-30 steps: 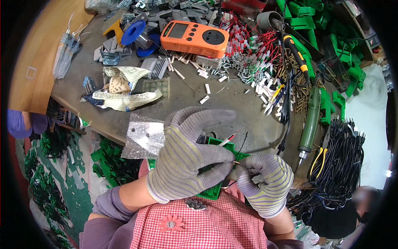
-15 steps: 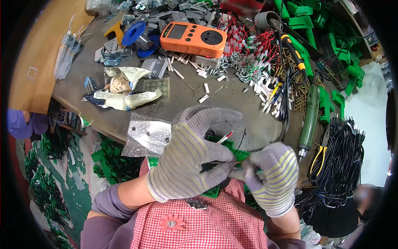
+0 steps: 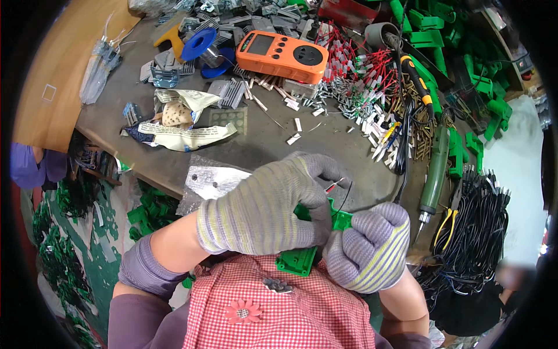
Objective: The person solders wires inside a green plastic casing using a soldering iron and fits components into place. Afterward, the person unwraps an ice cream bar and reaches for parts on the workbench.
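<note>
My left hand, in a grey and yellow striped knit glove, curls over a green plastic housing held at the apron front. Its thumb and forefinger arch near a small red-and-white lead. A thin dark wire curves up from the housing. My right hand, gloved alike, is closed in a fist against the housing's right side; whatever lies inside its fingers is hidden. Much of the housing is covered by the gloves. Just beyond my left hand is a clear plastic bag with a white plate.
An orange meter, a solder spool and an open snack wrapper lie on the bench. Red-wired parts pile up behind. At right are a green electric screwdriver, yellow-handled pliers and bundled black cords.
My left hand has shifted slightly, its thumb and forefinger now nearer the red-and-white lead. The right fingers have closed into a tighter fist. The view has moved a little.
</note>
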The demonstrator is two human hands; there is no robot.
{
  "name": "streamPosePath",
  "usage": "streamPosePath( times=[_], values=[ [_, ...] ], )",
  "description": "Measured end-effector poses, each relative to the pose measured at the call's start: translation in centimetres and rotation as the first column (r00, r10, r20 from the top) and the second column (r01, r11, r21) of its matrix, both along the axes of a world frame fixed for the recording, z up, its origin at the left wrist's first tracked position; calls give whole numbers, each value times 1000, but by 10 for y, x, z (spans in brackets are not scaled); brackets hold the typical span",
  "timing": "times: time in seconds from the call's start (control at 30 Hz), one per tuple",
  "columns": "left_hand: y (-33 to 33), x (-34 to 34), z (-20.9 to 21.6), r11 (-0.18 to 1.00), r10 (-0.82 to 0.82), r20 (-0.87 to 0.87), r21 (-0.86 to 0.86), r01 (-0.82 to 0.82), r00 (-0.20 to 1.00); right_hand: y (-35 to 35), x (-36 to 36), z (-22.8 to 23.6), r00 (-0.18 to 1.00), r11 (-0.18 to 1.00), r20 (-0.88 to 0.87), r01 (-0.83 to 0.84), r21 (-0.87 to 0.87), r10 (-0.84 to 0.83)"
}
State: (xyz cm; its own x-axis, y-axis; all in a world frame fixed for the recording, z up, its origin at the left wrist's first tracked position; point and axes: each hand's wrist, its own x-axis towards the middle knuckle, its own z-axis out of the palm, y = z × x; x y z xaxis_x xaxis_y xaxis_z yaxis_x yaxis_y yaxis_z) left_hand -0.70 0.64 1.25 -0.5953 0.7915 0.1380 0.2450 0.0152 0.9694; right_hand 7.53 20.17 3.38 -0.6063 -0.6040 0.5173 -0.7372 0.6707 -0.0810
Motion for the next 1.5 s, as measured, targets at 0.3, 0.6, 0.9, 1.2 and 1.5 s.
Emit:
streamPosePath(
  times=[0.3,0.6,0.9,1.2,1.5],
  values=[
    [-2,33,-3,867,297,-757,-43,-497,583,-2,1,12,654,804,744,512,-302,-137],
    [-3,21,-3,961,208,-475,-63,-269,855,7,2,4,904,936,393,270,-226,-166],
    [-3,19,0,959,178,-517,-100,-265,837,8,0,-3,972,987,217,117,-106,-92],
    [-6,28,5,939,200,-741,-42,-341,641,19,17,-19,926,921,232,343,-184,-298],
    [24,10,18,942,269,80,-227,-245,960,9,16,-33,889,825,175,457,-332,-422]
  ],
)
